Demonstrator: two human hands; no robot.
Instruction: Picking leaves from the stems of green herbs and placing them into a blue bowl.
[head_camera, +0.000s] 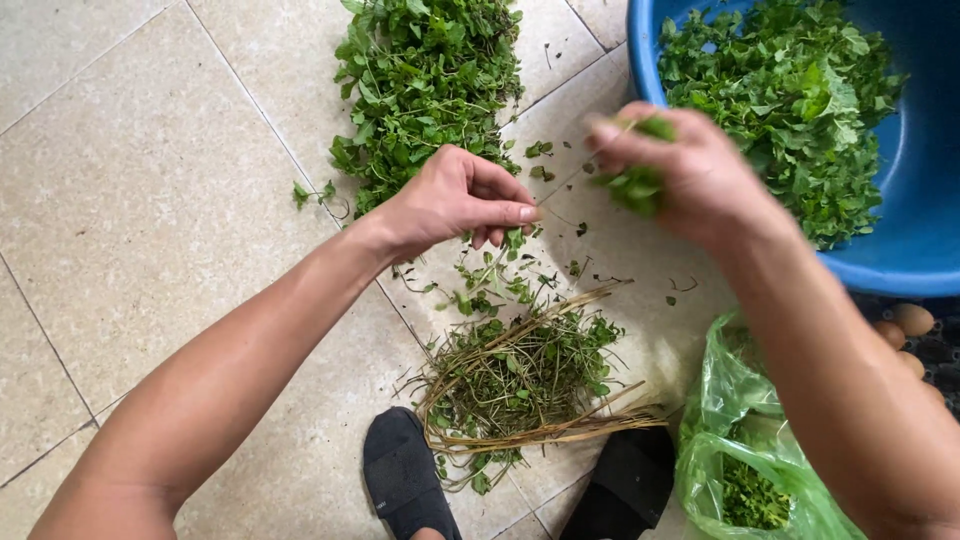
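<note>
The left hand has its grip pinching a thin stem. The right hand has its grip pinching leaves.

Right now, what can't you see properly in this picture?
Head view:
- Round blue plastic basin: cut off by top and right edges.
- Brown eggs: partly behind the right forearm.
- Green plastic bag: contents mostly hidden by its folds.
- Right hand: blurred, covering its leafy bunch.

Greens against pale tile

We see deep green leaves on beige floor tiles, more green in a bright blue basin, straw-tan stems, a translucent green bag, black slippers, and brown eggs.
</note>
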